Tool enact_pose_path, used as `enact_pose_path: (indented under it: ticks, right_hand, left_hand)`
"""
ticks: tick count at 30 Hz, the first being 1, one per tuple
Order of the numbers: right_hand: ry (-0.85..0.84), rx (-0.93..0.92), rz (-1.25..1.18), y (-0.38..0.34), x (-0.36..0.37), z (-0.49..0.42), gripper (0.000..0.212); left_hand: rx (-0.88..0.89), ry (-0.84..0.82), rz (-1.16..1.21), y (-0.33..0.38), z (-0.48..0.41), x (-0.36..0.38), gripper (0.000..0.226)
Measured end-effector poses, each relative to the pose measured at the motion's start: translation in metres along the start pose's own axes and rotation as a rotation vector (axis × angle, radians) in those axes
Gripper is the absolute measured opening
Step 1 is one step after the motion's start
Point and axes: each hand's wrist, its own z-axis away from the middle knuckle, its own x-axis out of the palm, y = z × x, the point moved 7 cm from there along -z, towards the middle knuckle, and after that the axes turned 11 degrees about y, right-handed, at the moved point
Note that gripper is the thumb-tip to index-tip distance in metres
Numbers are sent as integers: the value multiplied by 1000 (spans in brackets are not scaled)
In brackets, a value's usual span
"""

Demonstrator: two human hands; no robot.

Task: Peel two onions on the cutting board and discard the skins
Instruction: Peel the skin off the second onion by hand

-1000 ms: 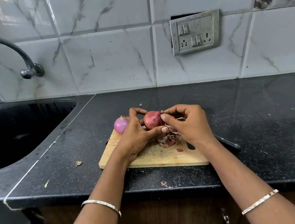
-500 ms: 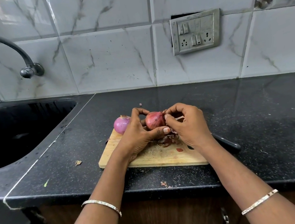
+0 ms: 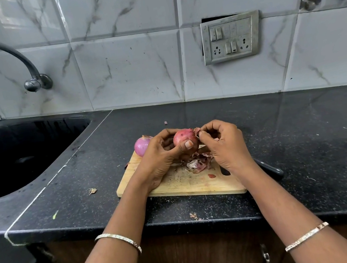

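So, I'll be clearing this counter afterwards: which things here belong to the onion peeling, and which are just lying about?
Job: held onion, paler onion, skin pile, cutting board, left hand, right hand.
Lying about: knife, counter scraps, tap, switch panel.

At frame centre the round reddish-pink onion (image 3: 184,139) bears dark specks; the smooth round onion (image 3: 142,147) left of it is pale purple. The wooden cutting board (image 3: 188,186) is light tan, the stone countertop (image 3: 306,132) black with pale speckles.
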Motion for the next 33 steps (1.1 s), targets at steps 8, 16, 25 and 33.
enact_pose_path:
  ticks: [8,16,25,33]
  right_hand:
    - [33,50,-10,4,-2,-2,7]
    - [84,101,-12,10,-7,-2,9]
    - [-40,-111,25,-13,0,5,13]
    - [37,-224,72,-19,-5,6,8]
  left_hand:
    - [-8,-16,22,0,-1,1,52]
    - [-51,-30,119,0,-1,0,58]
    - [-56,-13,156,0,1,2,51]
    - [-58,-15,124,0,2,1,56]
